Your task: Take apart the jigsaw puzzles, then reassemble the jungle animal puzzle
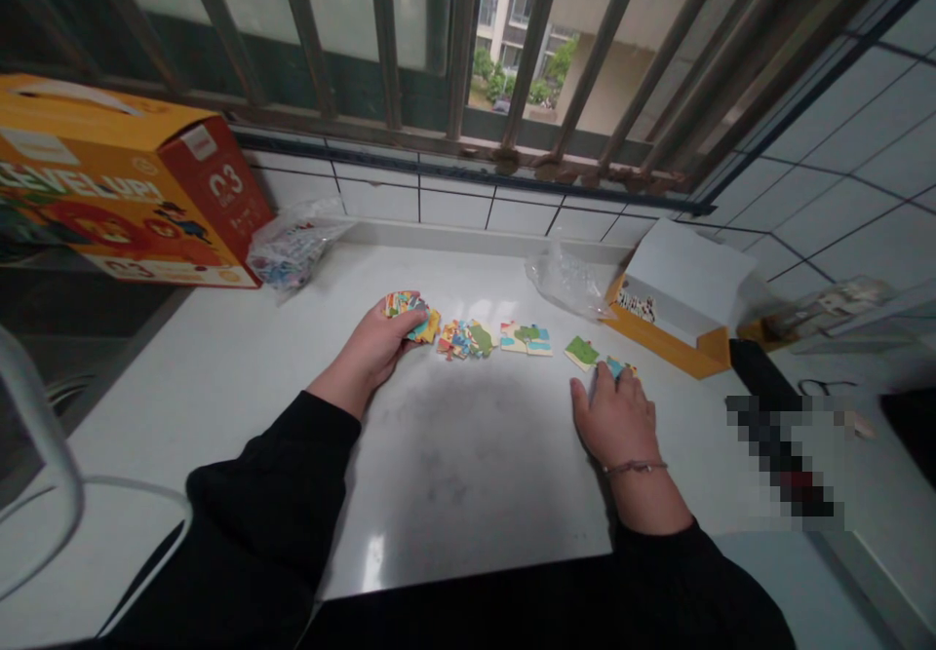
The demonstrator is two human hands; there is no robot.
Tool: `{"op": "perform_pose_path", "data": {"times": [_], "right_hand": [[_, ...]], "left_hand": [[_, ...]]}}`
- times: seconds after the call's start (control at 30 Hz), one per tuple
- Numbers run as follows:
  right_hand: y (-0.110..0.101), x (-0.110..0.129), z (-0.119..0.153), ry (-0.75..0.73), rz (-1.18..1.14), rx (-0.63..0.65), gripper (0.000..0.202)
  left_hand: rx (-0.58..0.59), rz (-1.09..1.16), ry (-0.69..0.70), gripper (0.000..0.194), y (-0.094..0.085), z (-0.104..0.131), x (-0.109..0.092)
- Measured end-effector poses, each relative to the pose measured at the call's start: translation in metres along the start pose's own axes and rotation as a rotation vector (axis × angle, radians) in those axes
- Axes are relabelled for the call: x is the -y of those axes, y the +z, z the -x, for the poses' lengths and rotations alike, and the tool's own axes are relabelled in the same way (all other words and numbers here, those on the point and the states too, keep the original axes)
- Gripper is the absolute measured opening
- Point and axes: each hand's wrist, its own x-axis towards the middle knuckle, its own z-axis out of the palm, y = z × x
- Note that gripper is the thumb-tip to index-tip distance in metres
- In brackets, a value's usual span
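My left hand (376,338) is closed around a stack of colourful jigsaw puzzle pieces (411,311), held at the left end of a row on the white counter. Just right of it lies a loose heap of puzzle pieces (466,339). Farther right are some joined pieces (526,338) with a green tree on them, then a single green piece (582,352). My right hand (616,411) rests palm down with its fingers spread, fingertips touching a blue puzzle piece (615,366) that they partly cover.
A large orange box (117,192) stands back left, beside a plastic bag of pieces (296,246). An empty clear bag (566,280) lies near an open yellow box (673,338) at the right. Behind the white counter (468,475) is a barred window. A white tube (51,416) curves at lower left.
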Motion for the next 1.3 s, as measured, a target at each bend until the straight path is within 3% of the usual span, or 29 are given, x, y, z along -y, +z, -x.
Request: {"op": "perform_pose_path", "data": {"times": [0.2, 0.33, 0.4, 0.5, 0.57, 0.73, 0.9, 1.0, 1.17, 1.3], "right_hand": [[0.004, 0.018, -0.021, -0.084, -0.059, 0.090, 0.075], [0.002, 0.036, -0.028, -0.163, -0.091, -0.029, 0.078], [0.000, 0.047, -0.027, -0.316, -0.103, -0.095, 0.077], [0.001, 0.061, -0.023, -0.569, -0.130, -0.027, 0.074], [0.003, 0.066, -0.024, -0.576, -0.142, 0.035, 0.075], [0.007, 0.065, -0.033, -0.395, -0.130, 0.042, 0.081], [0.005, 0.064, -0.033, -0.430, -0.142, 0.030, 0.080], [-0.001, 0.070, -0.028, -0.517, -0.162, -0.040, 0.080], [-0.009, 0.094, -0.019, -0.911, -0.219, -0.073, 0.067], [-0.006, 0.119, -0.027, -0.868, -0.246, -0.037, 0.074]], "left_hand": [[0.006, 0.006, 0.002, 0.049, 0.002, 0.002, -0.001], [0.006, 0.027, 0.006, 0.049, 0.002, 0.002, -0.002], [0.007, 0.033, 0.003, 0.047, 0.002, 0.003, -0.002], [0.006, 0.027, -0.002, 0.047, 0.003, 0.003, -0.003], [0.007, 0.024, 0.002, 0.047, 0.003, 0.003, -0.003], [0.002, 0.009, 0.007, 0.046, 0.003, 0.003, -0.002], [-0.001, -0.007, 0.007, 0.048, 0.002, 0.002, -0.001], [0.000, 0.007, 0.011, 0.048, 0.002, 0.002, 0.000], [0.011, 0.026, 0.020, 0.047, 0.004, 0.005, -0.002], [-0.005, 0.043, -0.004, 0.050, 0.006, 0.005, -0.003]]}}
